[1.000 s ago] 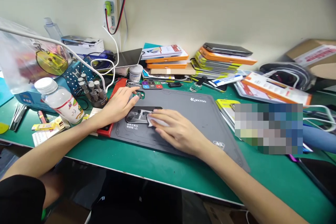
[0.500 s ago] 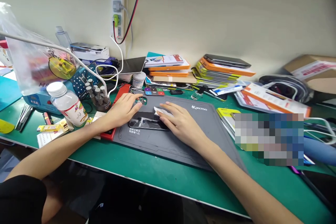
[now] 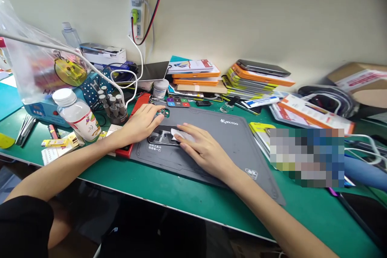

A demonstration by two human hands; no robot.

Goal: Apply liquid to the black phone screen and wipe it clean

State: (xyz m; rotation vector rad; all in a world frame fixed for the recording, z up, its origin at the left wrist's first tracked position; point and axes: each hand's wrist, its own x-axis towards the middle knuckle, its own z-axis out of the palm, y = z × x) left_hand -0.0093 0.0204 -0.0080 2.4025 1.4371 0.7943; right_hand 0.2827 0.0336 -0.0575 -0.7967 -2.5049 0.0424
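A black phone (image 3: 163, 137) lies screen up on the grey work mat (image 3: 223, 145), its glass reflecting light. My right hand (image 3: 201, 145) presses a folded white wipe (image 3: 181, 134) onto the phone's right part, with the fingers over the wipe. My left hand (image 3: 145, 121) rests at the phone's upper left, thumb and fingers apart. Just beyond its fingertips is a small green patch with tiny parts on it (image 3: 164, 113). Part of the phone's right end is hidden under my right hand.
Left of the mat stand a white-capped bottle (image 3: 80, 117) and a screwdriver holder (image 3: 116, 109). Stacked boxes (image 3: 196, 74) line the wall. A yellow-edged packet (image 3: 260, 135) lies by the mat's right edge. Another person's blue sleeve (image 3: 364, 169) reaches in at right.
My right hand has slid the wipe left across the phone's glass. My left hand stays at nearly the same spot. The view has shifted slightly.
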